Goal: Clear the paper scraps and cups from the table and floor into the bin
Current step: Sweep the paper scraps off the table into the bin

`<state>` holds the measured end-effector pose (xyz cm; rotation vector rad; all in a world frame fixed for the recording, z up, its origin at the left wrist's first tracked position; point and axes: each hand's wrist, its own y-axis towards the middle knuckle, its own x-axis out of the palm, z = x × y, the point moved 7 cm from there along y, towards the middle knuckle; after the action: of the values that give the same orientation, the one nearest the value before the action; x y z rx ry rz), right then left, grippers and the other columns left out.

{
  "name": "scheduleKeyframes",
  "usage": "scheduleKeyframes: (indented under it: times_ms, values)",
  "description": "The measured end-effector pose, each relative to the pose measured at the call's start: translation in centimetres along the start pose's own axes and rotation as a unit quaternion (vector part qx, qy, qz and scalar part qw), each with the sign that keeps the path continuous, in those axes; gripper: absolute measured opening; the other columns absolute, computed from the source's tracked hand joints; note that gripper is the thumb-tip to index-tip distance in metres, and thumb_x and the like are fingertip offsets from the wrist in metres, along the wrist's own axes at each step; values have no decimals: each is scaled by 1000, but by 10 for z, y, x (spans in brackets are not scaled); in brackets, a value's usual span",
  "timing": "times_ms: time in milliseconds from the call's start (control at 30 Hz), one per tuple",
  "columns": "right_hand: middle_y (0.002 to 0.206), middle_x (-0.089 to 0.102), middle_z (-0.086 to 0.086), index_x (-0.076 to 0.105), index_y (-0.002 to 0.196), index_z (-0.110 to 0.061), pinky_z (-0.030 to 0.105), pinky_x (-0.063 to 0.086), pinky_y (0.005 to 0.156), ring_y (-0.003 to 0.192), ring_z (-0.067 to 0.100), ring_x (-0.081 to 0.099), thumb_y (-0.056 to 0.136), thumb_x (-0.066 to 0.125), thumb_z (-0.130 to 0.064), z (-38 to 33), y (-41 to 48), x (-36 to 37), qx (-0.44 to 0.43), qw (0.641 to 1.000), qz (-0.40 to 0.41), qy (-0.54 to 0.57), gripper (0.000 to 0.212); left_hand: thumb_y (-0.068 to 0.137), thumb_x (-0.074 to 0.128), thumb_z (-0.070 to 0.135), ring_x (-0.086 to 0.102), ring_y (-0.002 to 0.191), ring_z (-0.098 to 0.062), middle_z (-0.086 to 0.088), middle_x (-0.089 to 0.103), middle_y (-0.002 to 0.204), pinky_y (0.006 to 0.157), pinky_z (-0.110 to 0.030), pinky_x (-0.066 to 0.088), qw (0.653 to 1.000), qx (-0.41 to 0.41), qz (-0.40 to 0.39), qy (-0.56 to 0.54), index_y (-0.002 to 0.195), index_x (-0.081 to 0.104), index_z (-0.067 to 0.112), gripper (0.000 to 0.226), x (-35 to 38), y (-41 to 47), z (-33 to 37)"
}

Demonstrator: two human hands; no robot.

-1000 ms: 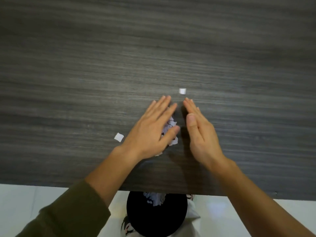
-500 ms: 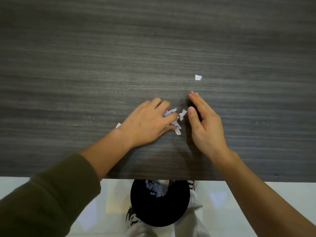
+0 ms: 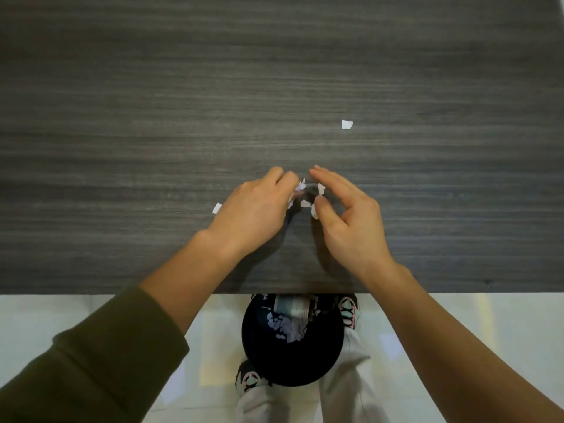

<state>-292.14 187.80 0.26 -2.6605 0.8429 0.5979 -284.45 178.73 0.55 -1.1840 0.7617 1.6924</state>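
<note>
Seen from my head, I lean over the dark table [image 3: 152, 117], with both hands close to its near edge. My left hand [image 3: 259, 209] is clenched: its fingers curl round a small heap of scraps [image 3: 305, 204], and white corners poke out past the fingertips. My right hand [image 3: 351, 221] stands just beside it, loose and cupped. Its fingers reach almost straight over the heap and its thumb touches one piece, but it grasps nothing. The heap lies on the table between the two hands.

A side scrap [image 3: 217, 208] lies just beside the outer edge of my left hand. A far scrap [image 3: 347, 124] lies alone beyond my right hand, well apart from the heap.

Below the table edge the black bin [image 3: 293, 361] stands on the pale floor [image 3: 61, 306] between my shoes [image 3: 349, 309], with white bits [image 3: 287, 328] inside it. My left arm wears an olive sleeve [image 3: 91, 361], and my right arm is bare.
</note>
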Motion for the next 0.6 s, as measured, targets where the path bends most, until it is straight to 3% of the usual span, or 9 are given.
scheduleKeyframes:
  times_ms: [67, 133, 267, 400, 500, 600]
  values:
    - [125, 57, -9, 60, 123, -16, -3, 33, 87, 99, -21, 48, 88, 51, -1, -9, -9, 0, -3, 1000, 13, 12, 39, 86, 56, 6, 57, 55, -41, -18, 57, 84, 46, -34, 37, 999, 0, 31, -24, 92, 57, 0, 8, -13, -8, 4]
    - [117, 60, -11, 60, 123, -17, 1, 39, 82, 86, -14, 54, 87, 51, -1, -17, -19, -2, 6, 999, 33, 31, 40, 88, 46, 17, 55, 51, -42, -19, 58, 82, 44, -36, 40, 997, 9, 67, -28, 90, 57, 0, 20, -27, -18, 8]
    - [119, 63, -8, 58, 124, -16, 11, 45, 87, 91, 1, 61, 81, 46, -7, -32, -44, 4, 18, 998, 37, 52, 46, 85, 52, 11, 55, 51, -40, -17, 60, 81, 49, -30, 34, 992, 25, 113, -42, 88, 58, 0, 13, -47, -42, 22]
    - [121, 64, -3, 60, 122, -18, 23, 50, 86, 90, 25, 62, 75, 41, -6, -38, -78, 12, 35, 997, 36, 60, 52, 89, 51, 12, 54, 57, -39, -15, 59, 85, 51, -30, 32, 990, 13, 121, -77, 89, 57, 1, 13, -51, -77, 37]
    - [116, 66, -4, 61, 121, -19, 39, 52, 88, 92, 30, 64, 72, 40, -9, -32, -108, 14, 53, 996, 41, 58, 54, 90, 53, 10, 55, 66, -40, -14, 58, 91, 57, -32, 28, 989, -22, 94, -115, 94, 55, 2, 9, -39, -107, 52]
    - [98, 70, -10, 64, 114, -23, 52, 52, 81, 88, 41, 63, 72, 41, -10, -9, -141, 22, 93, 993, 36, 66, 49, 95, 47, 15, 54, 77, -41, -13, 55, 102, 61, -35, 28, 986, -79, 40, -138, 104, 53, 4, 15, -10, -138, 66]
